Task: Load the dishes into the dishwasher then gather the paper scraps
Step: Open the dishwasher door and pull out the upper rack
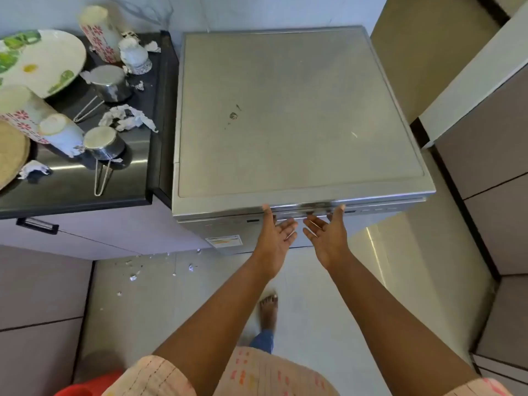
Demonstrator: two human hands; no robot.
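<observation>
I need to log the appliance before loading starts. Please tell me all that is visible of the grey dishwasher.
The grey, metal-looking dishwasher stands on the floor, against the end of the dark counter. Its flat top is dusty, with a small dark smudge. The door looks closed; a white label sits on its front. The left hand and the right hand, palms up with straight fingers, reach under the door's top edge.

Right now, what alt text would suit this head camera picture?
Both hands, left hand and right hand, reach palms-up for the top edge of a closed dishwasher. Cups, a plate and paper scraps crowd the counter beside it.
</observation>
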